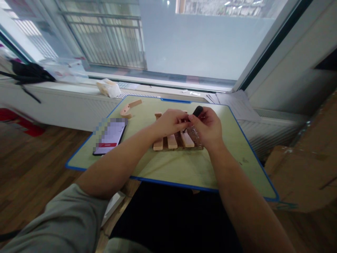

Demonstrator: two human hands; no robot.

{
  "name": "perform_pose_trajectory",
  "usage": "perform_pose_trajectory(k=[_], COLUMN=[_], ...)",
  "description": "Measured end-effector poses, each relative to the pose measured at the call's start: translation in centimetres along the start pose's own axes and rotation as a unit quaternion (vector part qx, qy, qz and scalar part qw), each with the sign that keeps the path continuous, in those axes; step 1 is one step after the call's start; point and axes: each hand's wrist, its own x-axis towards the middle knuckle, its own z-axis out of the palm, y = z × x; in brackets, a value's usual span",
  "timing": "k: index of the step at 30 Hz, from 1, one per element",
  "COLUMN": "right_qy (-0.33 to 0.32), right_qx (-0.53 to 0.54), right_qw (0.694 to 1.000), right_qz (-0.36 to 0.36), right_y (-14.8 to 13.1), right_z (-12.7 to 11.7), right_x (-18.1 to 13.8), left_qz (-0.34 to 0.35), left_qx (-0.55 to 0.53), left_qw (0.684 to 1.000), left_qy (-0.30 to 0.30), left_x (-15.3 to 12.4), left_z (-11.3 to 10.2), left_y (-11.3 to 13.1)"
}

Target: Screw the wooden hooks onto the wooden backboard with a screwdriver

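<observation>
My right hand [210,128] is closed around a tool with a short black handle [198,111]; its working end is hidden by the fingers. My left hand [172,122] meets it from the other side, thumb and fingers pinched together, and what they hold cannot be made out. Beneath both hands lies a wooden piece with pale slats [172,141] side by side over a brown base [164,144]. Crinkled clear plastic [195,135] shows under my right hand, beside the rightmost slat.
The small green table [173,168] has a blue edge. On its left lie a phone [110,137] and a curved, jointed wooden piece [129,108]. A windowsill and radiator border the far side. A cardboard box [297,175] stands at the right.
</observation>
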Motion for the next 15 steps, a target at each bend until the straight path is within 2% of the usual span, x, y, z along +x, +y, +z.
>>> perform_pose_trajectory(k=[3, 8, 12, 15], right_qy=[-0.025, 0.001, -0.02, -0.027], right_qx=[0.018, 0.0, 0.05, 0.067], right_qw=[1.0, 1.0, 0.998, 0.997], right_qz=[0.005, 0.019, 0.025, 0.026], right_y=[-0.19, -0.19, -0.65, -0.78], right_z=[-0.03, 0.04, -0.15, -0.4], right_x=[-0.11, 0.02, 0.03, 0.12], left_qz=[0.014, -0.021, 0.026, 0.025], left_qx=[-0.019, 0.019, 0.016, -0.001], left_qw=[0.999, 0.999, 1.0, 0.999], left_qy=[-0.029, 0.027, -0.009, -0.021], left_x=[-0.07, -0.01, 0.07, 0.04], left_z=[-0.08, -0.16, -0.33, -0.28], left_y=[0.32, 0.31, 0.16, 0.01])
